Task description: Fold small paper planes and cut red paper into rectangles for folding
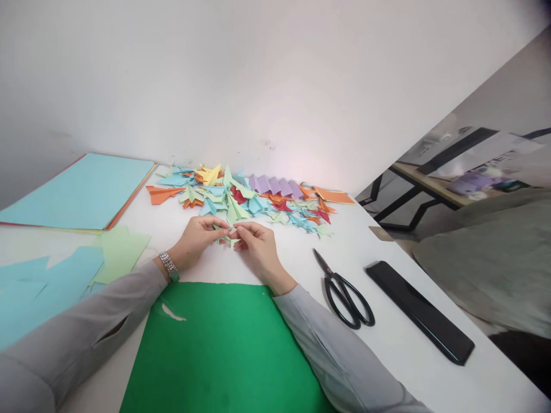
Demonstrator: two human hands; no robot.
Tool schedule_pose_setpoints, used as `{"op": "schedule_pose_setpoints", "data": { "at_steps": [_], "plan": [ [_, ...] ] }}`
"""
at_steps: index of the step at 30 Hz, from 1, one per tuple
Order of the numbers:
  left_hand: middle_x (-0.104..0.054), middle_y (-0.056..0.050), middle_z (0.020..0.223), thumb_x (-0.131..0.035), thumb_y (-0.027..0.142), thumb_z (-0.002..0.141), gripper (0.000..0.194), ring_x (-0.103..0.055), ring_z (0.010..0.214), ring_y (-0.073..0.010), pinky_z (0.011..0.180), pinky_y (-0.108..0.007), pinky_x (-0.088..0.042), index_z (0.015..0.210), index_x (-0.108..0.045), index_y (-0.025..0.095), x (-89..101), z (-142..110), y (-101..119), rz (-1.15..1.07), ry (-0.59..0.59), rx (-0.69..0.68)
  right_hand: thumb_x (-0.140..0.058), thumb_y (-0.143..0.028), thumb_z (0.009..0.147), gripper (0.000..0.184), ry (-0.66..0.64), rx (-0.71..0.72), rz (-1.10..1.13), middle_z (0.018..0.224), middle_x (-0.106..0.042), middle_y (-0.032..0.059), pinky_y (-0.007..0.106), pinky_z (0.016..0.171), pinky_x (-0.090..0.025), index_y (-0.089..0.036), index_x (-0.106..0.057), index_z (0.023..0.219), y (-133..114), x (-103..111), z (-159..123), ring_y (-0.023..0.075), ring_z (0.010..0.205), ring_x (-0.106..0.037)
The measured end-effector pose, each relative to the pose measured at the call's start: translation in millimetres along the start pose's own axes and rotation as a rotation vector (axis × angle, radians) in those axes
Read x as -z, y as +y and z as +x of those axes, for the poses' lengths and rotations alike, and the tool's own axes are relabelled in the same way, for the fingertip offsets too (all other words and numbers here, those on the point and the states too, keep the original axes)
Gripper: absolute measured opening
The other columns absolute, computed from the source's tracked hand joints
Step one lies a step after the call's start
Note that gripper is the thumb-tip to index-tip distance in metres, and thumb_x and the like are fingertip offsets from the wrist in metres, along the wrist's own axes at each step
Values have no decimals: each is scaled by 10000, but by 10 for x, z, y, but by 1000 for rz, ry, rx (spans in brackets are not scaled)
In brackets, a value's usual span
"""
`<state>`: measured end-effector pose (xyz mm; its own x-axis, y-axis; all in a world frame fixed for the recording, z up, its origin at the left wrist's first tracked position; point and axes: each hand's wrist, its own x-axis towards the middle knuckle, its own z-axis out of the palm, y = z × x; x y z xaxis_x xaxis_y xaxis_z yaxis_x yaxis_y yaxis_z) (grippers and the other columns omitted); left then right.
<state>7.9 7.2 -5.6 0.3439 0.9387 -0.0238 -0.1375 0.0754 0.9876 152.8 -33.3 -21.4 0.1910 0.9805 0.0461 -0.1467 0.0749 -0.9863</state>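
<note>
My left hand [198,240], with a metal watch at the wrist, is closed in a pinch at the middle of the table. Opposite it, my right hand [260,249] pinches too, and the fingertips of both nearly meet. Between them is a small light green folded paper [233,229], partly hidden by the fingers. Under the fingers more light green folded paper [230,242] shows; whether it is one piece with the held paper I cannot tell. Just beyond lies a heap of small paper planes [236,210] in several colours. A green sheet [224,338] lies below my hands.
Black-handled scissors [344,292] and a long black case [419,310] lie on the right. Large coloured sheets [81,192] are stacked at the back left, with blue paper [55,287] and light green paper [123,252] nearer. Orange paper [333,196] lies by the wall.
</note>
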Motion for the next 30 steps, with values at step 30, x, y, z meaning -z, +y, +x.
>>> {"op": "schedule_pose_setpoints", "data": {
  "at_steps": [30],
  "plan": [
    [-674, -26, 602, -731, 184, 537, 101, -571, 568, -126, 576, -252, -443, 626, -707, 144, 9, -1, 8, 54, -85, -17, -735, -477, 690, 302, -161, 21, -43, 599, -659, -16, 252, 536, -505, -194, -629, 688, 49, 27, 38, 118, 548, -605]
  ]
}}
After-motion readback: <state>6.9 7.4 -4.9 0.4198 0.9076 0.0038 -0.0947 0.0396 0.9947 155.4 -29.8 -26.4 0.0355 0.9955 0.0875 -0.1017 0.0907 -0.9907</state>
